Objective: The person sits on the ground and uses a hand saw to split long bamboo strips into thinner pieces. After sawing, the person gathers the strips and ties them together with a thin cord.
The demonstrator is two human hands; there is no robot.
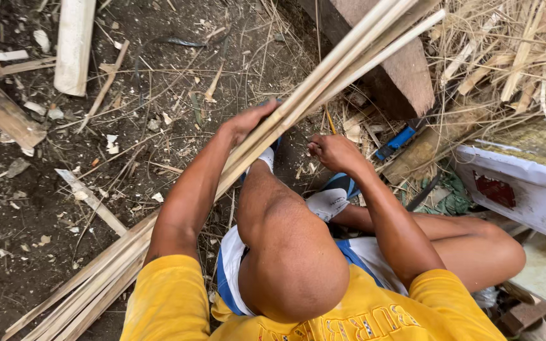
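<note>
**Bundle of split bamboo strips held across the lap**

At the upper left of the frame a pale, broad bamboo slat [74,44] lies on the dark dirt floor [26,221], among chips and shavings, with a weathered wooden offcut [4,113] just below it at the left edge.

A long bundle of pale split bamboo strips [115,271] runs diagonally from the lower left corner up to the upper right, its long axis crossing over the seated person's knee. The left hand [246,120], left of centre, is wrapped around the bundle near its middle, fingers closed over the strips from above. The free length of the bundle stretches away from this grip on both sides, the greater part down toward the lower left.

Just right of centre, the right hand [333,151] sits near the bundle but apart from it, curled loosely with the fingertips pinched together; I cannot tell whether it grips anything, though a thin sliver may be there. The left hand is the one on the strips.

Further right lie a blue-handled tool [396,142], a thick wooden block [399,76], dry straw [513,57] and a white painted bench [526,189].
</note>
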